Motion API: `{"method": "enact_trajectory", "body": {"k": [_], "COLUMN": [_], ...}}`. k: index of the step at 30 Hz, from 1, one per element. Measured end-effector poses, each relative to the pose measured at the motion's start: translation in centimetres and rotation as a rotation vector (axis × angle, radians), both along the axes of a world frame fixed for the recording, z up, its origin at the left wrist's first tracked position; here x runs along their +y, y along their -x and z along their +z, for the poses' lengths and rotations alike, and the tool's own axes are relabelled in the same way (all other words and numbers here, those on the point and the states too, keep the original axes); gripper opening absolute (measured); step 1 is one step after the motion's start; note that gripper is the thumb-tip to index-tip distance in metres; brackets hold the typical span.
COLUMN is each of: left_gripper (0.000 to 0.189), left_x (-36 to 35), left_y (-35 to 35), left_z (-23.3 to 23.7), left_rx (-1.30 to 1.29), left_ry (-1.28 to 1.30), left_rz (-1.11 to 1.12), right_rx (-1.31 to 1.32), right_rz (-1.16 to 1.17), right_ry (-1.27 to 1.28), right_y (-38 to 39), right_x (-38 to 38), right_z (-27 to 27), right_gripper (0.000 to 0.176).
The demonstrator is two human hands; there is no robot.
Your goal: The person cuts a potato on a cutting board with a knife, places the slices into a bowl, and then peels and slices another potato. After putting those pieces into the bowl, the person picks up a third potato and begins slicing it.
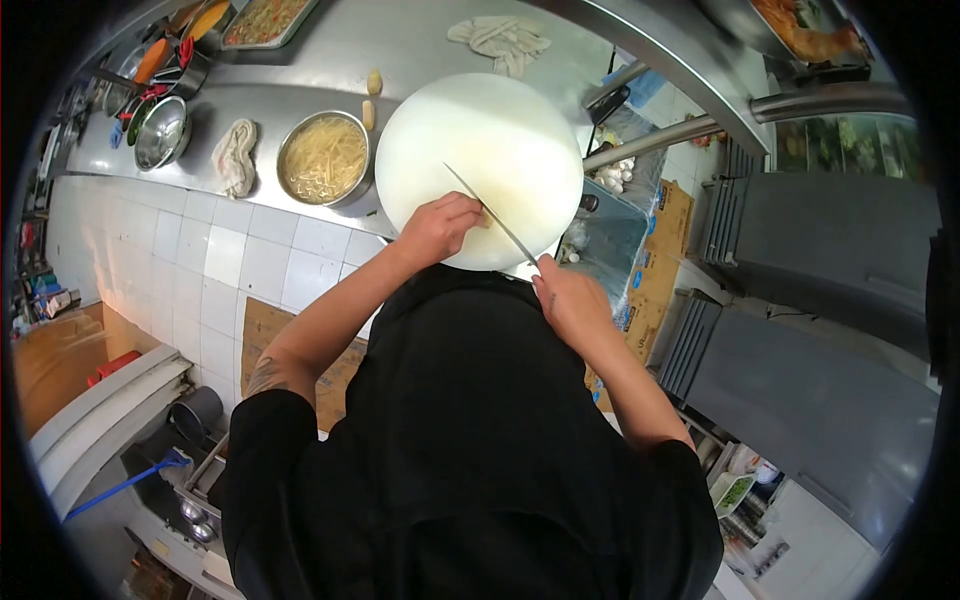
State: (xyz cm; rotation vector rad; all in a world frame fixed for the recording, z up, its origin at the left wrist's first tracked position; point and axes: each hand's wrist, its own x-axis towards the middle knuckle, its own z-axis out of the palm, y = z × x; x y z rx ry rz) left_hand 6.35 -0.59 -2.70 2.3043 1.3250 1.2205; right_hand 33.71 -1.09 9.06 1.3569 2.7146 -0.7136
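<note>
My right hand (pixel 573 297) is closed round the handle of a kitchen knife (pixel 512 236), whose long blade points up and left across a round white cutting board (pixel 480 120). Against the blade, my left hand (pixel 440 230) presses down on the board with curled fingers. A small pale yellowish bit shows at its fingertips, but the fingers hide most of it. Left of the board stands a metal bowl (pixel 283 178) full of thin pale yellow strips (pixel 325 158). Two peeled pale pieces (pixel 374 82) lie on the counter by the board's upper left edge.
Folded cloths (pixel 234 158) (pixel 500 40) lie on the steel counter (pixel 330 75). An empty steel bowl (pixel 163 133) and a tray of chopped food (pixel 262 22) are farther left. A metal shelf rail (pixel 660 140) runs at the right, above a blue-grey bin (pixel 612 235).
</note>
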Motion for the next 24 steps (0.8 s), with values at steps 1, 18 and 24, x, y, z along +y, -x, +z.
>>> {"method": "enact_trajectory", "body": {"k": [1, 18, 24], "left_gripper": [0.022, 0.023, 0.023], "left_x": [0.1, -0.2, 0.0], "left_y": [0.0, 0.0, -0.1], "left_z": [-0.2, -0.2, -0.7], "left_rx": [-0.001, 0.029, 0.001], "left_ry": [0.000, 0.016, -0.012], "left_rz": [-0.001, 0.015, 0.020], "right_rx": [-0.038, -0.014, -0.030], "right_rz": [0.000, -0.053, -0.053], "right_ry": [0.020, 0.063, 0.101], "right_y": [-0.3, 0.6, 1.3], "right_x": [-0.2, 0.0, 0.7], "right_z": [0.4, -0.7, -1.1], "right_gripper": [0.018, 0.018, 0.019]}}
